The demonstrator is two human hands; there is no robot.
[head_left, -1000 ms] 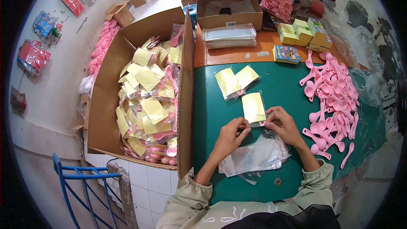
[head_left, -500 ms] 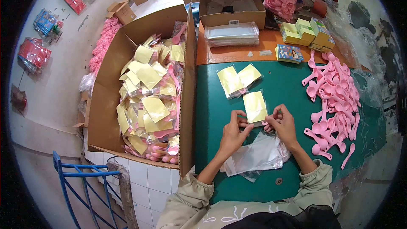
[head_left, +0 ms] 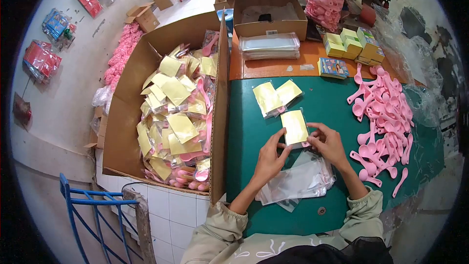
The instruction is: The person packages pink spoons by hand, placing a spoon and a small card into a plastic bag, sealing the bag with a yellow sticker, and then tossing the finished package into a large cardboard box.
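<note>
Between my two hands is a clear plastic packet [head_left: 295,126] with a yellow card in it and a bit of pink at its lower right corner. My left hand [head_left: 270,157] pinches its lower left edge, and my right hand [head_left: 330,147] pinches the lower right side. Just below lie loose clear plastic bags [head_left: 298,182] in an overlapping pile. Two more filled packets [head_left: 267,99] rest above, on the green table top [head_left: 244,166]. To the right of my right hand spreads a heap of pink spoons [head_left: 386,112].
A tall cardboard box [head_left: 218,117] full of packets [head_left: 176,90] stands along the left. At the back are stacked plastic bags [head_left: 269,46], a smaller open box [head_left: 268,29], card stacks [head_left: 351,44] and a bag of pink spoons [head_left: 327,0]. A blue metal frame [head_left: 97,200] is at lower left.
My left fingers have shifted up along the packet's left edge, and my right hand has opened slightly wider around its right side. The whole view has tilted a little.
</note>
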